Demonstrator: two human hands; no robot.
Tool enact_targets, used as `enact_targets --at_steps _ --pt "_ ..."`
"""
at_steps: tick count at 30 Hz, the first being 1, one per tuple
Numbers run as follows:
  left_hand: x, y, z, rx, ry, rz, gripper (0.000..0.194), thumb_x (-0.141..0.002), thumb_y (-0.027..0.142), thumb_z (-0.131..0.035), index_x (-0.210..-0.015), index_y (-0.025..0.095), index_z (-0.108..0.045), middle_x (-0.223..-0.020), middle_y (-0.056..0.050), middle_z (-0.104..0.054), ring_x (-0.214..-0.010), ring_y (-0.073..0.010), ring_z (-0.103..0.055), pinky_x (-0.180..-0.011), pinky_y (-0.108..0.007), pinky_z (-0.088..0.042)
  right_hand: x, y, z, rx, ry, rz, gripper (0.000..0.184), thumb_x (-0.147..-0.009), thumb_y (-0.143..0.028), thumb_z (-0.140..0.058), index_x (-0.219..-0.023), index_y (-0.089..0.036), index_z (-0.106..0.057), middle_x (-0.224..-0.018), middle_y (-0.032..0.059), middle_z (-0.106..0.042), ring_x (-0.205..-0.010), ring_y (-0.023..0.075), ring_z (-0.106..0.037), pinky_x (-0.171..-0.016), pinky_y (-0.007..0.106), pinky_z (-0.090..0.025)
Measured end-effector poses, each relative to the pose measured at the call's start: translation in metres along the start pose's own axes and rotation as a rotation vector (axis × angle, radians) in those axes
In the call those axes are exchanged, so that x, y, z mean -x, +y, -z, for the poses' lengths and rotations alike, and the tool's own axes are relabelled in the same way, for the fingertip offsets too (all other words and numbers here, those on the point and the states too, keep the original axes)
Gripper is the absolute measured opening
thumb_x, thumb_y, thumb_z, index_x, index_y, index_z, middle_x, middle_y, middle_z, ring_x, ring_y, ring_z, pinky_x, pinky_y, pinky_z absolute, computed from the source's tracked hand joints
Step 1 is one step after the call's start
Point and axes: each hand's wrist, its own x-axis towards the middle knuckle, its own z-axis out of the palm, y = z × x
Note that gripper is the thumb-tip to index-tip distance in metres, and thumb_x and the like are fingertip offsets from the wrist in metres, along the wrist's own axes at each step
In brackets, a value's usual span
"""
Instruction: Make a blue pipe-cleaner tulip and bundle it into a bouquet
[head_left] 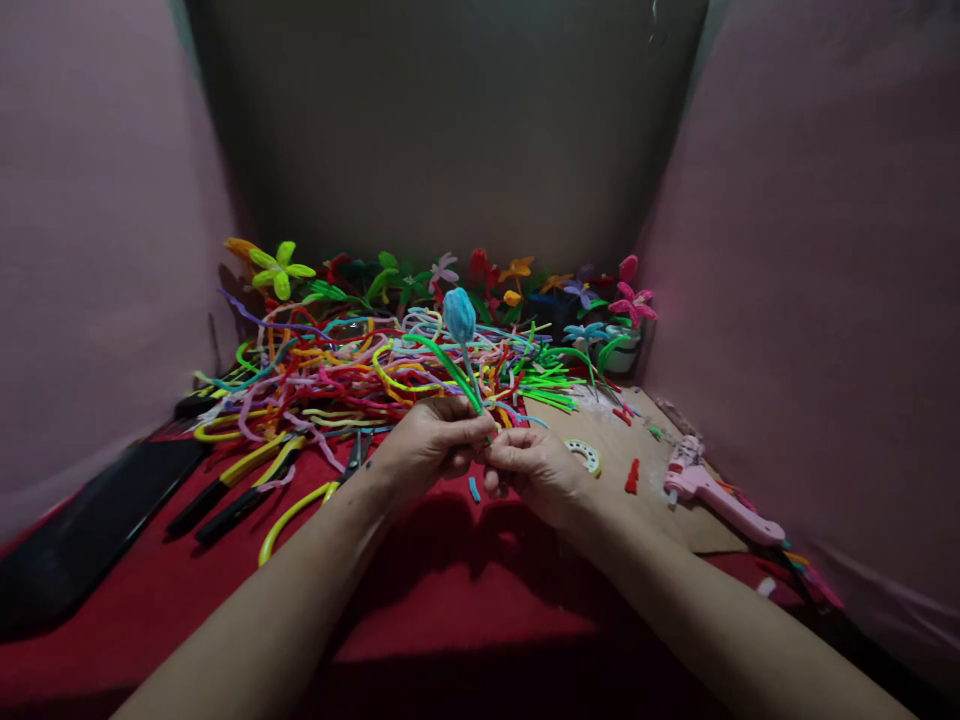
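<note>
A blue pipe-cleaner tulip [460, 316] stands upright above my hands, with a green pipe-cleaner leaf [444, 362] beside its pale blue stem. My left hand [439, 437] pinches the stem and leaf base between thumb and fingers. Just below and to the right, my right hand [534, 468] is closed at the lower end of the same stem, its fingertips touching the green piece there. The fingers hide the bottom of the stem. A small blue scrap [474, 489] lies on the red cloth near my fingertips.
Behind my hands spreads a heap of colourful pipe cleaners [337, 375], backed by several finished flowers [282, 270]. Pliers [232, 490] and scissors [300, 510] lie left. On the cardboard [622, 510] at right are a tape roll [583, 457] and pink glue gun [724, 495].
</note>
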Motion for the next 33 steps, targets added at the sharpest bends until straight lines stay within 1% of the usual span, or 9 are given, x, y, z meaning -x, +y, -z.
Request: enact_targets --at_steps 9,14,19,22,25,27,29,31,33 --pt "-0.001 -0.001 0.005 -0.072 0.078 -0.043 0.017 -0.062 0.028 -0.070 -0.066 0.012 -0.066 -0.046 0.003 -0.048 -0.040 -0.0043 -0.035 -0.041 -0.019 -0.023 -0.001 0.001 -0.004 0.028 0.013 0.019 0.024 -0.061 -0.027 -0.073 -0.055 -0.014 -0.053 -0.049 0.0000 -0.060 -0.044 0.0112 -0.055 -0.051 0.025 -0.042" --pt "-0.001 0.004 0.007 -0.136 0.105 -0.072 0.018 -0.062 0.028 -0.070 -0.065 0.011 -0.065 -0.055 -0.001 -0.057 -0.047 -0.0074 -0.045 -0.046 -0.021 -0.031 -0.003 -0.017 -0.004 0.172 -0.086 0.052 0.021 -0.065 -0.027 -0.069 -0.077 -0.011 -0.062 -0.069 0.0053 -0.067 -0.064 0.0147 -0.062 -0.067 0.030 -0.045" --pt "0.000 0.007 0.007 -0.187 0.114 -0.058 0.022 -0.062 0.030 -0.070 -0.067 0.009 -0.065 -0.059 -0.003 -0.059 -0.049 -0.0091 -0.047 -0.048 -0.022 -0.034 -0.014 -0.020 -0.007 0.104 -0.073 0.090 0.029 -0.057 -0.022 -0.073 -0.079 -0.013 -0.057 -0.064 0.0025 -0.066 -0.056 0.0146 -0.062 -0.059 0.028 -0.046" --pt "-0.002 0.007 0.011 -0.166 0.111 -0.104 0.028 -0.067 0.032 -0.066 -0.084 0.011 -0.065 -0.065 -0.002 -0.057 -0.049 -0.0072 -0.044 -0.048 -0.021 -0.034 -0.021 -0.012 -0.003 0.103 -0.041 0.157 0.032 -0.057 -0.020 -0.073 -0.085 -0.014 -0.058 -0.060 -0.0003 -0.064 -0.052 0.0129 -0.060 -0.057 0.027 -0.046" --pt "-0.005 0.007 0.016 -0.268 0.295 -0.274 0.037 -0.071 0.031 -0.063 -0.104 0.015 -0.056 -0.068 0.002 -0.051 -0.050 -0.0069 -0.043 -0.049 -0.022 -0.037 -0.025 -0.005 0.005 0.095 -0.059 0.173 0.038 -0.060 -0.019 -0.071 -0.095 -0.014 -0.059 -0.060 -0.0003 -0.065 -0.052 0.0125 -0.060 -0.058 0.027 -0.046" --pt "-0.007 0.006 0.020 -0.509 0.498 -0.468 0.041 -0.072 0.026 -0.061 -0.111 0.018 -0.052 -0.076 0.001 -0.049 -0.059 -0.0093 -0.047 -0.057 -0.024 -0.042 -0.024 -0.002 0.009 0.089 -0.080 0.145 0.038 -0.061 -0.019 -0.070 -0.097 -0.014 -0.060 -0.062 0.0009 -0.065 -0.053 0.0129 -0.060 -0.057 0.027 -0.046" --pt "-0.009 0.003 0.022 -0.821 0.627 -0.672 0.042 -0.072 0.020 -0.059 -0.114 0.021 -0.051 -0.089 -0.003 -0.050 -0.078 -0.0139 -0.051 -0.072 -0.029 -0.044 -0.022 -0.001 0.012 0.083 -0.096 0.108 0.035 -0.060 -0.019 -0.070 -0.093 -0.013 -0.061 -0.064 0.0017 -0.066 -0.054 0.0130 -0.061 -0.056 0.026 -0.046" --pt "-0.010 0.000 0.024 -1.097 0.655 -0.824 0.042 -0.072 0.014 -0.057 -0.113 0.021 -0.053 -0.101 -0.007 -0.049 -0.095 -0.0189 -0.049 -0.084 -0.034 -0.042 -0.020 0.000 0.013 0.097 -0.117 0.068 0.028 -0.060 -0.018 -0.070 -0.086 -0.011 -0.062 -0.063 0.0020 -0.066 -0.053 0.0120 -0.061 -0.052 0.023 -0.044" --pt "-0.010 -0.003 0.024 -1.286 0.642 -0.887 0.037 -0.072 0.012 -0.056 -0.108 0.020 -0.056 -0.108 -0.010 -0.049 -0.104 -0.0234 -0.044 -0.089 -0.039 -0.039 -0.018 0.000 0.012 0.121 -0.139 0.029 0.025 -0.060 -0.017 -0.070 -0.083 -0.011 -0.062 -0.061 0.0023 -0.065 -0.051 0.0108 -0.060 -0.045 0.018 -0.038"
